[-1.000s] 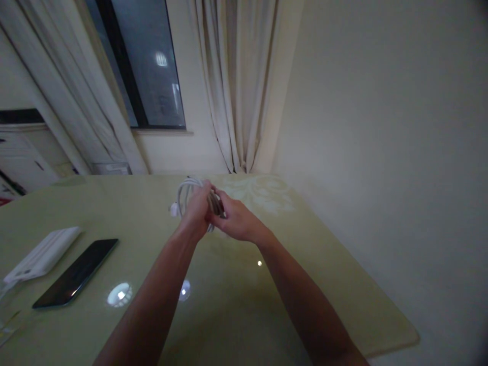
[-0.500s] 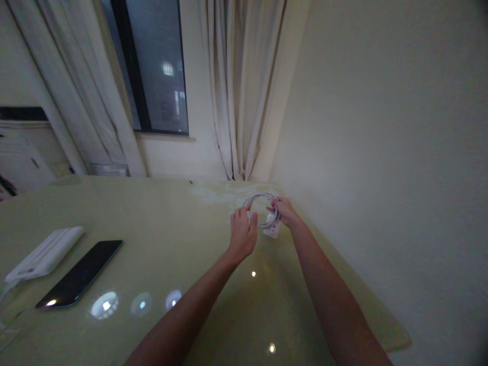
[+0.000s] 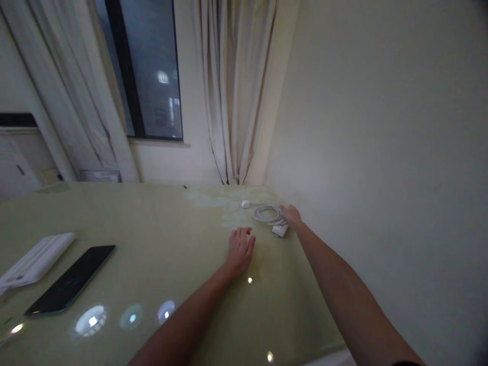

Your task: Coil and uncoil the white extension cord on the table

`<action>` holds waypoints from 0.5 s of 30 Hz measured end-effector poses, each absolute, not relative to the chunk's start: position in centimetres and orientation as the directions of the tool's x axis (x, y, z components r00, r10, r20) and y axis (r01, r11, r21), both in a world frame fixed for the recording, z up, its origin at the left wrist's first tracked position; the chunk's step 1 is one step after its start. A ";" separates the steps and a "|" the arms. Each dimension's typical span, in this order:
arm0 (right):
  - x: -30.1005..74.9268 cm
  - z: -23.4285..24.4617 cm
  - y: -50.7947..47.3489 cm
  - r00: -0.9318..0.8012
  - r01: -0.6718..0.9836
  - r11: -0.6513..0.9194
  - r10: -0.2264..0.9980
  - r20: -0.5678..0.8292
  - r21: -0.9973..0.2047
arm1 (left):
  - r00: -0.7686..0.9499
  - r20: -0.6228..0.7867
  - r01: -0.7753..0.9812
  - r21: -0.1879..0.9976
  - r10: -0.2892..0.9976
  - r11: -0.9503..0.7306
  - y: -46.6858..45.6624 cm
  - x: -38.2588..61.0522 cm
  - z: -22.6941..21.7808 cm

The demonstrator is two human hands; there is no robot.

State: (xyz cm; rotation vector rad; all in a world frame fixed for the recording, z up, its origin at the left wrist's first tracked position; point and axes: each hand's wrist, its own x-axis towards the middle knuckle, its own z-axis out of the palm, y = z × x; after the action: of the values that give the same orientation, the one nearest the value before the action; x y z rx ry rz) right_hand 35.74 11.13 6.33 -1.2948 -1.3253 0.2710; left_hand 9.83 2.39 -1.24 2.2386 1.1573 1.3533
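A white power strip cord (image 3: 263, 219) lies in a loose coil near the table's far right corner. Its plug (image 3: 245, 204) points out to the left, and the white power strip (image 3: 280, 231) sits at the coil's lower right. My right hand (image 3: 292, 215) is at the coil's right edge, its fingers closed around the cord there and partly hidden. My left hand (image 3: 240, 250) hovers over or rests on the table in front of the coil, fingers apart and holding nothing; whether it touches the table I cannot tell.
The glossy table (image 3: 152, 218) meets a bare wall (image 3: 381, 152) on the right. A dark phone or tablet (image 3: 72, 279) and a white box-like device (image 3: 38, 259) lie at the left. Curtains (image 3: 236, 91) and a window stand behind; a small dark bit (image 3: 185, 186) lies near the far edge.
The coil has been lowered from between both hands onto the table, and its plug now shows. My left hand has let go and drawn back towards me; the right has shifted slightly right.
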 end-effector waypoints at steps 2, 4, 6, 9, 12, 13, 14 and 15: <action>33.4 6.2 10.1 0.375 0.528 0.350 0.721 0.582 -0.774 | 0.203 0.633 0.460 0.611 0.747 -0.643 2.4 9.6 -1.0; 29.5 5.8 8.7 0.345 0.572 0.410 0.665 0.662 -0.710 | 0.134 0.635 0.436 0.652 0.761 -0.621 2.2 9.2 -0.5; 24.8 5.0 6.8 0.245 0.571 0.484 0.671 0.700 -0.663 | 0.047 0.618 0.414 0.703 0.784 -0.579 2.0 8.6 0.3; 18.5 3.1 3.7 0.141 0.537 0.559 0.679 0.721 -0.631 | -0.071 0.566 0.384 0.775 0.821 -0.502 1.7 7.1 2.2; 15.5 1.3 1.4 0.008 0.542 0.588 0.711 0.703 -0.600 | -0.087 0.480 0.396 0.821 0.873 -0.412 1.6 4.9 3.9; 15.2 1.0 0.9 -0.042 0.543 0.596 0.723 0.690 -0.591 | -0.083 0.458 0.421 0.821 0.885 -0.385 1.5 4.1 4.2; 15.2 0.7 0.5 -0.084 0.542 0.604 0.731 0.678 -0.584 | -0.086 0.443 0.454 0.815 0.892 -0.360 1.3 3.3 4.3; 15.3 0.6 0.3 -0.110 0.543 0.608 0.736 0.668 -0.580 | -0.102 0.434 0.490 0.805 0.895 -0.334 1.1 2.5 4.1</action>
State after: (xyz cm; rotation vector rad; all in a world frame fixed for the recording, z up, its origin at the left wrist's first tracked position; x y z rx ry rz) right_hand 15.27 0.33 0.63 -1.0425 -1.7806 0.2290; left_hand 2.49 1.12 4.12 1.7881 1.5136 1.4205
